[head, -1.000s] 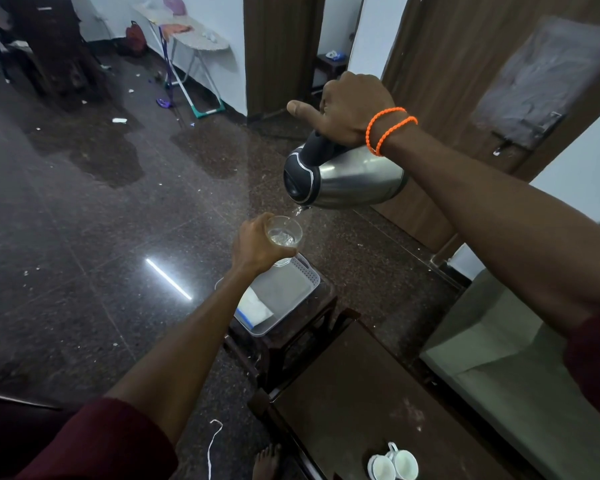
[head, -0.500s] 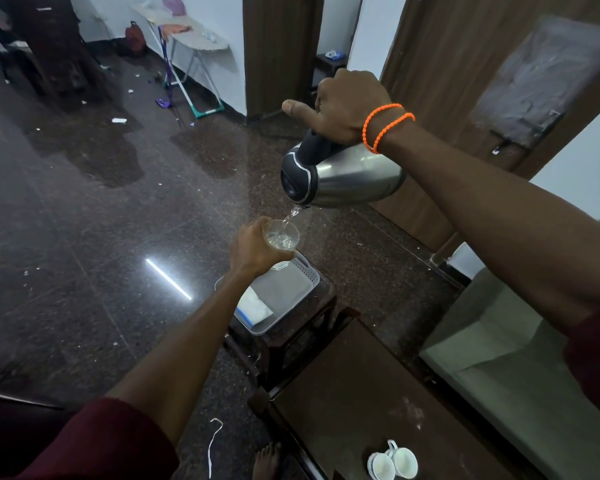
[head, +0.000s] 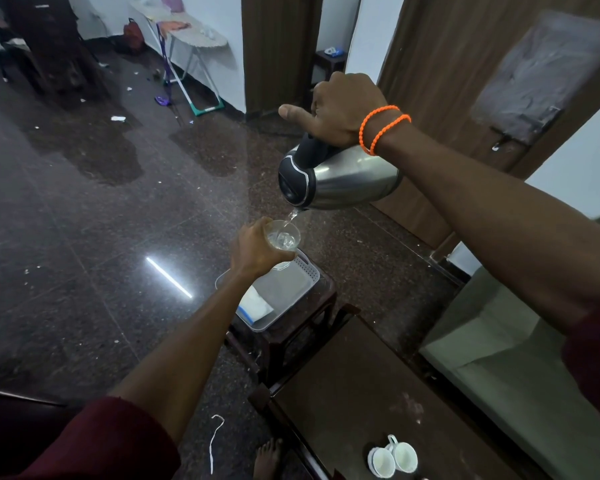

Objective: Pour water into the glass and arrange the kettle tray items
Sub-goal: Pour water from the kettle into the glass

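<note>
The pour is underway: the right hand grips the tilted kettle above the glass held by the left hand; next, leveling the kettle before overflow.

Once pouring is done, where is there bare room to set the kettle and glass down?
The tray has bare floor between its slotted far end and the white packet at its near end. The dark table is bare except for two white cups at its near edge. The tray covers most of the stool.
</note>
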